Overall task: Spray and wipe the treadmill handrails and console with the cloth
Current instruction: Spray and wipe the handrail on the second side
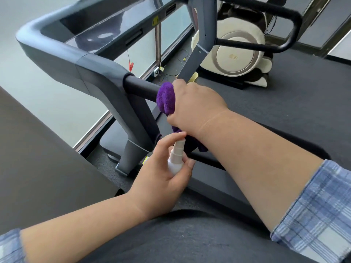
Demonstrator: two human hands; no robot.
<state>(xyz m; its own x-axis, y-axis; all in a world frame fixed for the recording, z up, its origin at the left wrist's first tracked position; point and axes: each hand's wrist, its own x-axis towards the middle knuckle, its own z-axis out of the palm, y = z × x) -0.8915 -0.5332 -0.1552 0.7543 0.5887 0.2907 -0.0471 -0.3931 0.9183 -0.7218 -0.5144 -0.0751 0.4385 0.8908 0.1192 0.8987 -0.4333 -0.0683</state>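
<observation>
Grey matting covers the gym floor (284,95) beside a long window, under the tilted treadmill (62,52) with its console (106,29). Its black handrail (140,88) runs lower right, where the right hand (195,107) clamps a purple cloth (166,97) around it. Below, the left hand (161,179) grips a white spray bottle (175,160), nozzle up.

- The dark handrail (141,88) is left bare between the grey frame (98,73) and the purple cloth (166,97)
- Its near stretch is blocked by the right hand (193,107), with the left hand (161,179) below
</observation>
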